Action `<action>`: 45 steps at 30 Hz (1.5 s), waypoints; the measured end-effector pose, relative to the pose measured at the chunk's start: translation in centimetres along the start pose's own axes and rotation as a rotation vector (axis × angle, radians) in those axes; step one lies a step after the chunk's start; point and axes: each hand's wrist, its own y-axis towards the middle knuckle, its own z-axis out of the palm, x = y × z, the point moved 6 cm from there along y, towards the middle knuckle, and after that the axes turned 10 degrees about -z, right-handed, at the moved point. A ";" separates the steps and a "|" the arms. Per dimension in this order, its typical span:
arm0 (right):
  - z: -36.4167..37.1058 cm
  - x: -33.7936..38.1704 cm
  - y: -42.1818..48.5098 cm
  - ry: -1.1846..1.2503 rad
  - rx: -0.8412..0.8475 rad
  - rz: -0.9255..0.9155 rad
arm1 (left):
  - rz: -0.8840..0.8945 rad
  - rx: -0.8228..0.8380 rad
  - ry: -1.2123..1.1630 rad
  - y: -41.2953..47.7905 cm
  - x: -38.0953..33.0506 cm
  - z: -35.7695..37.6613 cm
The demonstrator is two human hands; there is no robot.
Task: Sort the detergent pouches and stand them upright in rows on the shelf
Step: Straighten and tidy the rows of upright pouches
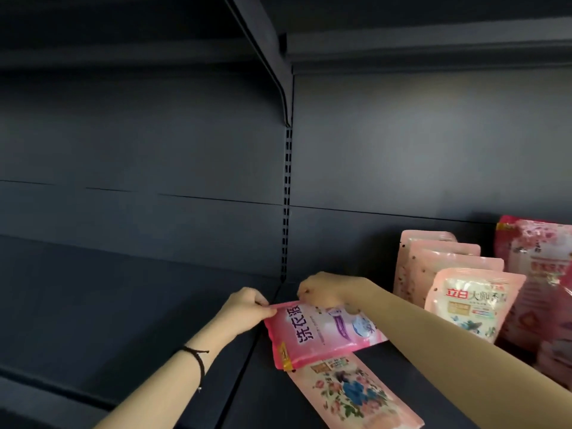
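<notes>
A bright pink detergent pouch (318,332) with large dark characters is turned on its side just above the dark shelf (185,305). My left hand (244,308) pinches its upper left corner. My right hand (325,291) grips its top edge from behind. Under its lower edge a pale pink floral pouch (349,394) lies flat on the shelf. To the right, several pale pink pouches (470,305) stand upright in a row, one behind another. A darker pink, larger pouch (538,274) stands at the far right.
A slotted upright post (287,205) splits the dark back panel into a left and a right bay. Another shelf with its bracket (272,57) hangs overhead. More pink packs (554,357) sit low at the right edge.
</notes>
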 end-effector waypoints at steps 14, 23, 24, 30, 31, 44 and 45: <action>-4.8 -1.1 -4.0 0.440 -0.600 -0.035 | 0.299 -0.283 -0.686 -2.9 -4.9 -5.5; -4.9 -1.1 -9.4 1.174 -1.104 0.015 | 0.298 -0.136 -1.027 -4.9 -4.8 -2.4; -4.7 -0.8 -9.8 1.250 -1.125 0.009 | 0.323 -0.136 -1.071 -5.3 -5.4 -2.4; -3.3 -0.7 -14.0 1.432 -1.231 -0.097 | 0.419 -0.124 -1.202 -7.1 -8.7 -2.8; -3.1 -0.9 -15.1 1.441 -1.248 -0.114 | 0.424 -0.104 -1.193 -7.3 -9.4 -2.6; -0.7 -6.1 -27.8 1.439 -1.286 -0.286 | 0.543 0.047 -1.153 -12.9 -17.2 4.4; -0.4 -6.6 -28.4 1.419 -1.289 -0.272 | 0.548 0.062 -1.146 -13.2 -17.5 5.0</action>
